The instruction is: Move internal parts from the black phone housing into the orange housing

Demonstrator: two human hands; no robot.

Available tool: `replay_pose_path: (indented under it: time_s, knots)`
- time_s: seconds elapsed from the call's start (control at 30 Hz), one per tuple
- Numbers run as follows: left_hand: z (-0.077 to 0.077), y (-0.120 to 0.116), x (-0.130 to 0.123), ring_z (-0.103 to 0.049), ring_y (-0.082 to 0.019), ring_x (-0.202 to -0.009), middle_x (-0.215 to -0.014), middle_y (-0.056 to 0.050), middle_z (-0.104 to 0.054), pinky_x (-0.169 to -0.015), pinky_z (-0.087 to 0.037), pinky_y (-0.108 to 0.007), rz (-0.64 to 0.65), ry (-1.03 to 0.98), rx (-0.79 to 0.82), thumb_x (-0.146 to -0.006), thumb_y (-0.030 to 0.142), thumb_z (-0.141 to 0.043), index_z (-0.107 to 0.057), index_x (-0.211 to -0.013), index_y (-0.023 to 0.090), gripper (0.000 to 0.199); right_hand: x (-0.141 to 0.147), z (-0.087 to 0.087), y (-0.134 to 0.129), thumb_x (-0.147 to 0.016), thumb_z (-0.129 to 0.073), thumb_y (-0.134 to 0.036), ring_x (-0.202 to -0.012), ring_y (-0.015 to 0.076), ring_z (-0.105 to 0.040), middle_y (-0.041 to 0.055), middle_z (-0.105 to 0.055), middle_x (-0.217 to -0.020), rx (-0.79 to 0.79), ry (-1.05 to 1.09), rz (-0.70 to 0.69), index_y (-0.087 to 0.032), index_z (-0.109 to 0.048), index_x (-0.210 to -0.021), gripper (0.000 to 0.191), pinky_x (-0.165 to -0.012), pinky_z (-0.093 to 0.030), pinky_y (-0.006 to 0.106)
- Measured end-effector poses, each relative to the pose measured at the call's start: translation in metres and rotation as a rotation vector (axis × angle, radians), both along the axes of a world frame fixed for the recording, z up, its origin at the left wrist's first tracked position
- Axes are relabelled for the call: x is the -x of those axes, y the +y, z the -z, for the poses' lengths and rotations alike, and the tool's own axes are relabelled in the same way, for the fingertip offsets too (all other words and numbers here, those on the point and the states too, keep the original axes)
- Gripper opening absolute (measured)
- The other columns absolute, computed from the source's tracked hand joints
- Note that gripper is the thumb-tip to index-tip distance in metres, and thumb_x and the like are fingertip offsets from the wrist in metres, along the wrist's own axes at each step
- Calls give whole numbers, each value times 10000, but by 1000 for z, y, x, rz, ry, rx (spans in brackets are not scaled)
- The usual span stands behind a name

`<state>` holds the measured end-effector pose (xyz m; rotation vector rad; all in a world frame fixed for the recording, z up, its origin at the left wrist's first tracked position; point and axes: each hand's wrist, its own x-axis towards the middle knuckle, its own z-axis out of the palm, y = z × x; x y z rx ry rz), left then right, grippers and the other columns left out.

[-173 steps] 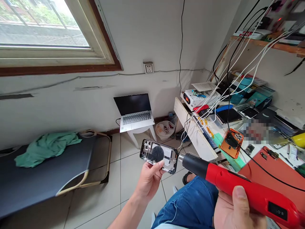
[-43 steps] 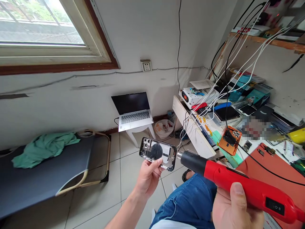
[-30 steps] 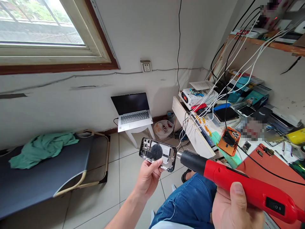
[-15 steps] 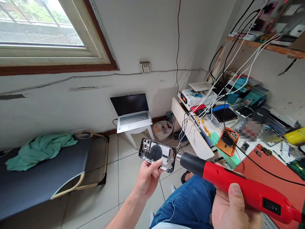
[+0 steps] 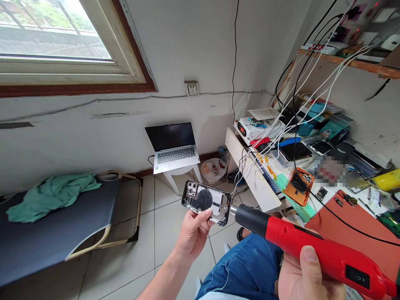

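Note:
My left hand point(image 5: 195, 233) grips a stripped phone housing point(image 5: 204, 199) by its lower edge, thumb on the inner face. The housing has a dark frame, camera openings at its left end and a round black patch inside. My right hand point(image 5: 308, 271) is wrapped around a red heat gun point(image 5: 325, 250) with a black front section and a rocker switch near its rear. The gun's metal nozzle point(image 5: 233, 211) points at the right end of the housing, very close to it; whether they touch I cannot tell.
On the right, a cluttered workbench point(image 5: 264, 196) carries an orange phone housing point(image 5: 299, 186), a red mat point(image 5: 353, 225) and small parts. White cables point(image 5: 325, 100) and a black cord hang across it. A laptop point(image 5: 175, 154) rests on a white stool; a folding cot point(image 5: 78, 216) stands at left.
The heat gun's nozzle has shifted very slightly left and down, nearer the housing's right end. The left hand and the housing are almost still.

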<state>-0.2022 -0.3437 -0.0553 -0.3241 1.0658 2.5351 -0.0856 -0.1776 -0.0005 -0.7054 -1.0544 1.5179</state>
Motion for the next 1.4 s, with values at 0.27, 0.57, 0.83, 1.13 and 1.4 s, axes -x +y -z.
replay_pose_path:
  time_s: [0.27, 0.57, 0.83, 1.13, 1.4]
  knots:
    - [-2, 0, -1, -657, -75, -595, -741, -5, -747, -581, -574, -141, 21, 9, 7, -605, 280, -1094, -768, -856, 133, 437, 3, -2, 1, -765, -956, -260, -1041, 346, -814, 88, -817, -1019, -20, -1, -42, -177, -757, -1028, 340, -784, -728, 521]
    - [-2, 0, 0, -635, -65, -567, -721, 5, -735, -561, -553, -132, 10, 1, 0, -601, 277, -1096, -742, -846, 142, 451, 3, -4, -3, -742, -953, -222, -1127, 367, -791, 91, -818, -1087, -27, 18, -29, -180, -764, -1006, 327, -850, -719, 566]
    - [-2, 0, 0, -692, -95, -619, -781, -19, -777, -585, -577, -150, 4, -9, -5, -592, 263, -1099, -761, -910, 140, 480, 1, -2, -1, -749, -956, -223, -1056, 351, -808, 70, -816, -1015, 3, -5, -9, -185, -768, -1018, 331, -871, -714, 590]
    - [-3, 2, 0, -601, -58, -554, -706, 7, -719, -538, -538, -132, 9, 0, 27, -567, 312, -1106, -709, -764, 146, 473, 3, -5, 1, -761, -961, -218, -963, 299, -820, 55, -818, -992, 5, -1, -26, -186, -759, -1007, 320, -788, -728, 475]
    - [-3, 0, 1, -565, -55, -527, -627, 22, -660, -513, -529, -135, -29, -31, 71, -502, 325, -1128, -734, -714, 134, 486, -2, -4, -3, -756, -979, -317, -1025, 323, -811, 58, -825, -1040, 43, -44, -4, -200, -745, -1013, 367, -945, -691, 585]
